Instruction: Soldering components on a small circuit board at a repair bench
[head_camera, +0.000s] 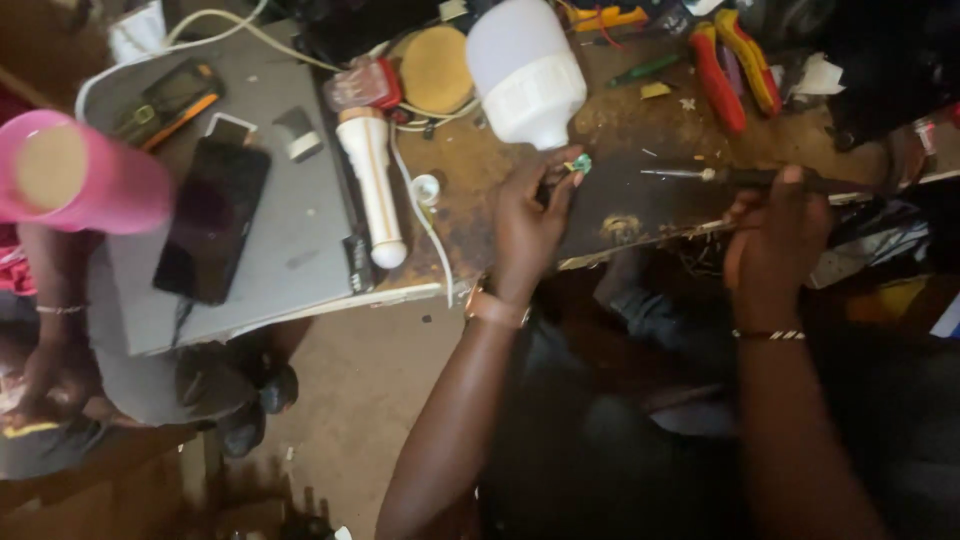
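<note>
My left hand (530, 215) pinches a small green part (579, 163) between thumb and fingertips, just below a large white bulb (525, 70) standing on the worn wooden bench (620, 210). My right hand (775, 235) grips the dark handle of a soldering iron (700, 175). Its thin metal tip points left toward the green part, a short gap away. A bracelet circles each of my wrists.
A grey laptop (300, 230) carries a black phone (213, 218) and a small handset (170, 100). A white torch (372, 180) lies beside it. Red-and-yellow pliers (725, 65) rest at the back right. Another person in a pink cap (80, 175) sits at left.
</note>
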